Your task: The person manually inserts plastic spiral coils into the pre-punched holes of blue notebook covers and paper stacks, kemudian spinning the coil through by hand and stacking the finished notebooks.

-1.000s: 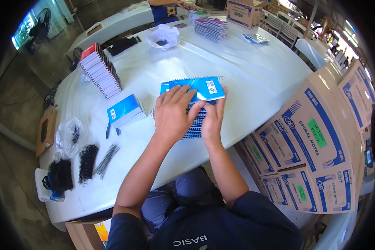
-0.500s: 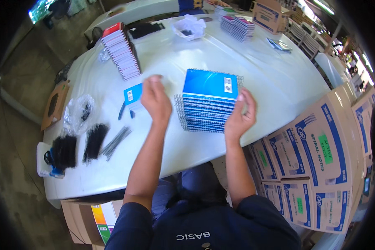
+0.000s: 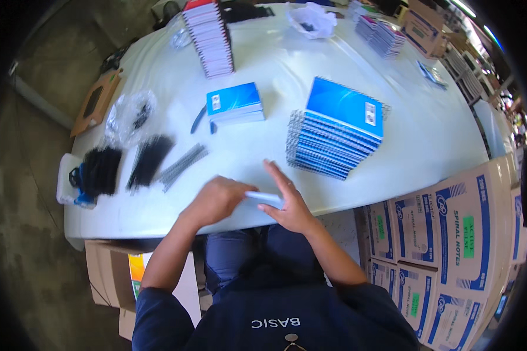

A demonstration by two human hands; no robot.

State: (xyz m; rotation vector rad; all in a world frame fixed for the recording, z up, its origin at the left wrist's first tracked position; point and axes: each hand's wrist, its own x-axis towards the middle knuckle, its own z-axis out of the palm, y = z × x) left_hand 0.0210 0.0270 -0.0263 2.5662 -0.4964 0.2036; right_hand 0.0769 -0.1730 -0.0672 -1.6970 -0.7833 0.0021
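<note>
My left hand (image 3: 216,202) and my right hand (image 3: 293,207) meet at the near edge of the white table (image 3: 263,58). Between them is a small, flat, pale blue piece (image 3: 264,199). The left fingers curl over one end of it, and the right hand bears the other end with its index finger stretched out. Just beyond my right hand stands a slanted stack of blue spiral notebooks (image 3: 334,134). A lower stack of blue notebooks (image 3: 234,102) lies further left, with a dark pen (image 3: 198,119) beside it.
Black spiral bindings (image 3: 149,158), another black bundle (image 3: 102,169) and grey ones (image 3: 181,164) lie at the left, near a clear plastic bag (image 3: 132,111). A tall red-and-white notebook stack (image 3: 211,38) stands far back. Printed cardboard boxes (image 3: 439,234) crowd the right; more boxes (image 3: 108,269) sit under the table.
Both hands have left the blue notebook stack and drawn back to the near table edge, where they now come together on a pale blue piece. The view has tilted downward.
</note>
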